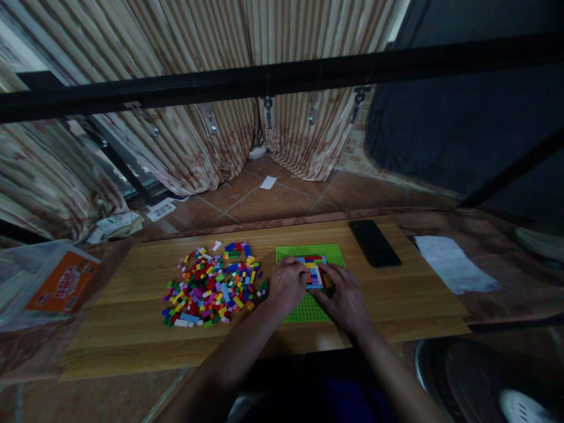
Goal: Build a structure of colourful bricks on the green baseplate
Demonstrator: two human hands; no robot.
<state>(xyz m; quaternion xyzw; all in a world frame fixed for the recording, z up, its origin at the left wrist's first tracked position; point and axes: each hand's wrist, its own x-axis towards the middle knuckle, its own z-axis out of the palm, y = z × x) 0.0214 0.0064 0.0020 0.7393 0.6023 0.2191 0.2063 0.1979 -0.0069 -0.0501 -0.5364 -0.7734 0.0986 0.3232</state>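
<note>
I have both hands on a flat green board that sits on the wooden table. In the middle of the board is a small block patch, with red, yellow, blue and white in it. My left hand is at nine o'clock of the patch. Its fingers are bent and their tips are close together over that edge, but I cannot tell if they pinch a block. My right hand is at four o'clock of the patch. Its thumb and first finger are wide apart, with the thumb by the bottom edge and the finger by the right side. From the board, the big pile of loose blocks is at nine o'clock, all mixed colors. Farther out that way is a clear box with an orange label. A black phone lies at two o'clock, near the board. A white sheet is at three o'clock, past the phone. Striped curtains hang at eleven o'clock, behind a dark bar.
</note>
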